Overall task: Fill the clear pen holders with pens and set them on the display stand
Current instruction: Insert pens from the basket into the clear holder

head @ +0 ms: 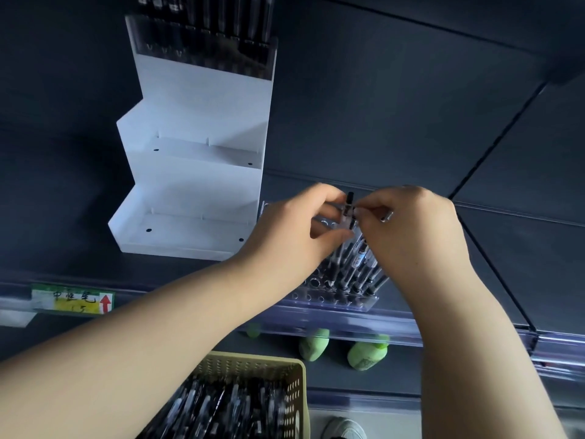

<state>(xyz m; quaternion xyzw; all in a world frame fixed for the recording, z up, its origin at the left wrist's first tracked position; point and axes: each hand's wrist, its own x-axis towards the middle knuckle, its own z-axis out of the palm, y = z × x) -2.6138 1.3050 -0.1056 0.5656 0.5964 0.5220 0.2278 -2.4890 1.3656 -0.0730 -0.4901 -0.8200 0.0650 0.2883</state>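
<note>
Basket (253,359) nearest; left hand (291,229) and right hand (418,229) pinch one pen (350,198) above the shelf-edge holder (335,304).

Display stand (196,172) blocks left of pen holder (335,301); right side free.

On my feed: left hand (294,229) and right hand (418,236) bare. Left forearm (142,327), right forearm (468,343) bare all way to frame edge. Low in view, one pale grey shoe (345,429), rounded toe, partly cut off.
</note>
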